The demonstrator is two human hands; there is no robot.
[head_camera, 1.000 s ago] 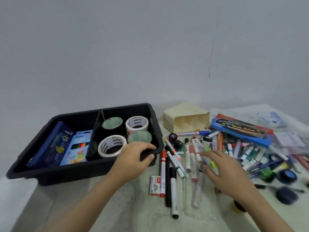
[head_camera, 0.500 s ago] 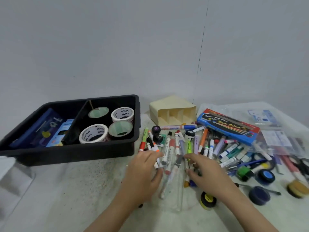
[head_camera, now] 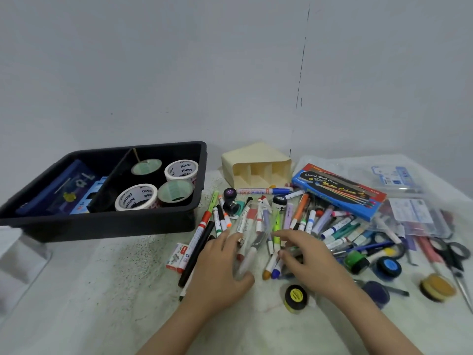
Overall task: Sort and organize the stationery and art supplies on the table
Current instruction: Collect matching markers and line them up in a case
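Observation:
A heap of loose markers and pens (head_camera: 302, 219) lies on the table right of a black divided tray (head_camera: 102, 224). The tray holds several tape rolls (head_camera: 135, 198) in its right compartment and blue boxes (head_camera: 64, 188) in its left. My left hand (head_camera: 220, 267) grips the near end of a clear plastic pack of red-and-white markers (head_camera: 249, 221), thumb below and fingers on top. My right hand (head_camera: 304, 260) rests beside it with fingers spread over the pens, touching the pack's right side and holding nothing.
A cream compartment organizer (head_camera: 256, 165) lies on its side behind the heap. A blue watercolour box (head_camera: 337, 190), clear plastic bags (head_camera: 409, 213), scissors (head_camera: 453, 254) and small paint pots (head_camera: 295, 297) lie to the right. A staples box (head_camera: 179, 256) lies near the tray.
My left hand left the tray's rim, moved right to the marker heap and took hold of the clear pack. My right hand stayed over the pens. The view shifted right.

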